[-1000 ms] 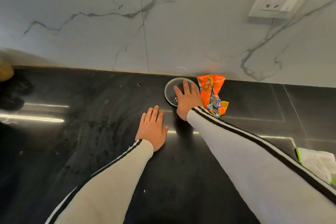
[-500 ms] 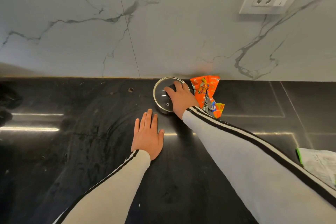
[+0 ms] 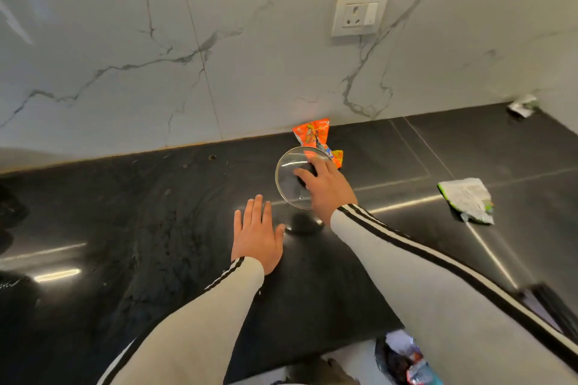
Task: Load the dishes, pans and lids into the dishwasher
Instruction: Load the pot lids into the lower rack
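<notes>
A round glass lid (image 3: 289,180) with a metal rim and a black knob is tilted up off the black countertop (image 3: 125,228). My right hand (image 3: 328,186) grips the lid by its knob, fingers curled over it. My left hand (image 3: 256,234) lies flat on the countertop, fingers straight, just left of and below the lid. No dishwasher, pans or other dishes are in view.
An orange snack wrapper (image 3: 316,134) lies behind the lid against the marble wall. A crumpled white and green wrapper (image 3: 467,198) lies to the right, another scrap (image 3: 524,106) in the far corner. A bin with rubbish (image 3: 406,359) stands below the counter edge. A wall socket (image 3: 359,13) is above.
My right hand closed on the lid's knob and lifted the lid, tilting it up off the counter and towards me. My left hand stayed flat. The view shifted back and to the right.
</notes>
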